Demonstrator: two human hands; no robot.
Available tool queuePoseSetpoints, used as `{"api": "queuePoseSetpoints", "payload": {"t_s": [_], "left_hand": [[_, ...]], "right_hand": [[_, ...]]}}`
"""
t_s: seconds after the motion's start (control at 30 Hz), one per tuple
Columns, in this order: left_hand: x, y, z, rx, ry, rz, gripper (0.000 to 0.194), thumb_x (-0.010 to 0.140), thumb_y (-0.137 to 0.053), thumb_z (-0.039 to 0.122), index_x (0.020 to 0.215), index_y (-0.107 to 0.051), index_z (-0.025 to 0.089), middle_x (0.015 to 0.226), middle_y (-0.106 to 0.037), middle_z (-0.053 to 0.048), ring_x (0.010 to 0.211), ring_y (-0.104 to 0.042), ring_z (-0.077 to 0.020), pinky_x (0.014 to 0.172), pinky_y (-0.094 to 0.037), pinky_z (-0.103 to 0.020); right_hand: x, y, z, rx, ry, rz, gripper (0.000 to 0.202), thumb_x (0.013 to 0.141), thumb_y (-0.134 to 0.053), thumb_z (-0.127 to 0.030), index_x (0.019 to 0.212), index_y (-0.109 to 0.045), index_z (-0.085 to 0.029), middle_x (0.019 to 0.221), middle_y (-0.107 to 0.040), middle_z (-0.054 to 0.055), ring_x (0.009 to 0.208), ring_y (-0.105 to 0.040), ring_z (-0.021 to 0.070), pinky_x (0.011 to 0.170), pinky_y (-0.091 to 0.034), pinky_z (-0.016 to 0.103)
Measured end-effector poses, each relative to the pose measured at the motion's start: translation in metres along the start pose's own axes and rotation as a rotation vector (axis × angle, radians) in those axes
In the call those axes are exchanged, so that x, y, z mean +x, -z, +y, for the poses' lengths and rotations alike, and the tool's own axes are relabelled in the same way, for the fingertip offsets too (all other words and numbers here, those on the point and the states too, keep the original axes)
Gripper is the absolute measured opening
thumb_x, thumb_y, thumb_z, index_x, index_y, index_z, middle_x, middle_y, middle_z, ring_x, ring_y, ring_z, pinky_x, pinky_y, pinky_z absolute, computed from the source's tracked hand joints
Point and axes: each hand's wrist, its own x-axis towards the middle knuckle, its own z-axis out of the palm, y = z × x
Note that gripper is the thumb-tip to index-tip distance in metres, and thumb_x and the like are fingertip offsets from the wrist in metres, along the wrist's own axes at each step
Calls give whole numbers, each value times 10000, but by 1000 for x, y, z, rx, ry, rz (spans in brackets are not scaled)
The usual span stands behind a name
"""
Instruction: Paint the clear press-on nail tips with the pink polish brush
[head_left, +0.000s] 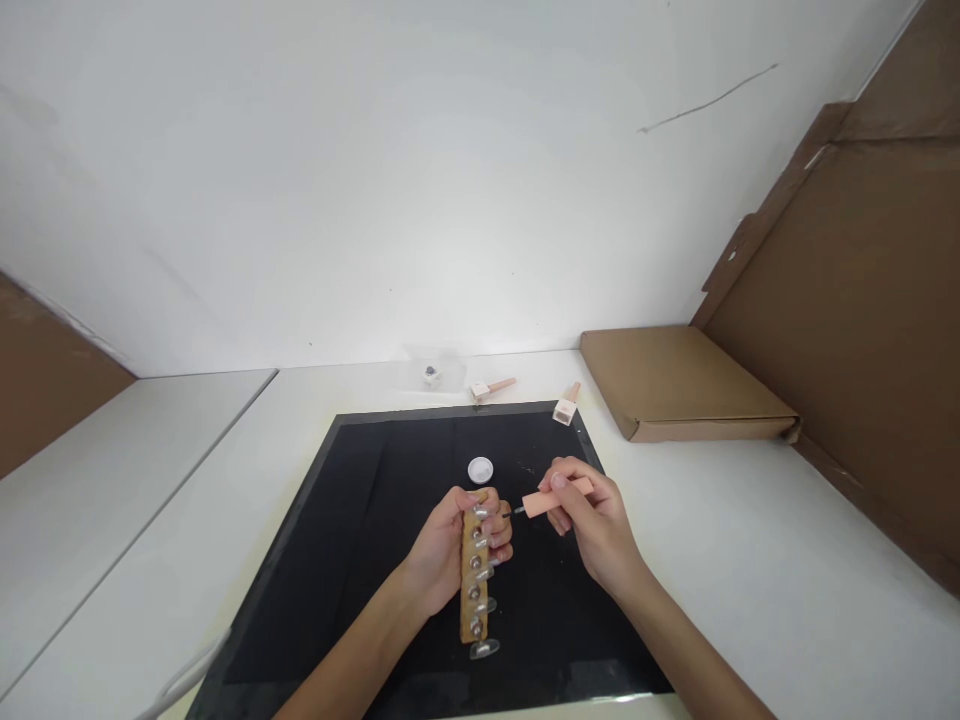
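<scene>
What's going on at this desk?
A person's left hand holds a flat tan strip lined with clear oval plastic tips. The right hand holds a peach-handled brush, its dark end near the strip's far end; contact is unclear. A shallow round white dish sits just beyond, on a black rectangular mat.

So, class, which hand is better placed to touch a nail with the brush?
Likely the right hand: its fingers hold the brush near the top nail; the left hand grips the strip.
</scene>
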Motion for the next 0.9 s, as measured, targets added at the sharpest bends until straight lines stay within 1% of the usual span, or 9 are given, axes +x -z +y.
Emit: {"api": "queuePoseSetpoints", "payload": {"t_s": [0.23,0.43,0.53,0.67,0.77,0.83,0.9], "left_hand": [[1,-1,1,-12,4,3,168,749,-467,236,602,-465,155,588,-361,17,545,-364,-116,572,-353,-259],[1,-6,1,-33,-32,69,193,794,-436,217,613,-469,158,606,-378,13,559,-393,-119,573,-373,-260],[1,-6,1,-21,-41,103,208,834,-429,232,650,-491,157,639,-419,4,584,-427,-124,583,-386,-259],[-1,-8,0,15,-41,179,268,900,-419,315,712,-524,155,720,-504,-21,624,-470,-130,609,-408,-267],[-2,-8,-1,9,-26,222,293,920,-408,341,734,-535,152,765,-544,-40,635,-487,-131,616,-413,-270],[-2,-8,-1,-1,-13,235,313,927,-393,352,739,-540,150,772,-556,-47,633,-491,-131,619,-416,-272],[-1,-7,-1,4,-12,223,336,933,-379,368,734,-541,151,755,-561,-50,628,-491,-133,623,-418,-275]], "right_hand": [[-1,0,-1,-28,4,-10,252,876,-596,-377,713,-623,-187,618,-464,-48,436,-347,52,419,-264,218],[-2,0,-3,-33,-3,-18,246,873,-601,-371,711,-621,-187,618,-468,-48,434,-347,51,419,-261,218],[-1,-1,-3,-18,-4,-13,242,867,-607,-375,716,-626,-186,628,-485,-43,433,-346,49,416,-263,216],[0,-1,-3,12,-2,8,247,856,-618,-383,710,-631,-185,635,-493,-39,432,-347,47,412,-270,212],[0,-1,-2,18,-5,34,252,858,-617,-388,708,-626,-186,617,-485,-42,427,-347,48,411,-274,209],[0,0,-2,0,0,59,254,862,-612,-390,712,-620,-186,595,-468,-47,424,-348,50,410,-277,206],[0,0,-1,-32,10,79,255,872,-597,-399,728,-616,-189,571,-443,-54,420,-351,55,409,-279,204]]}}
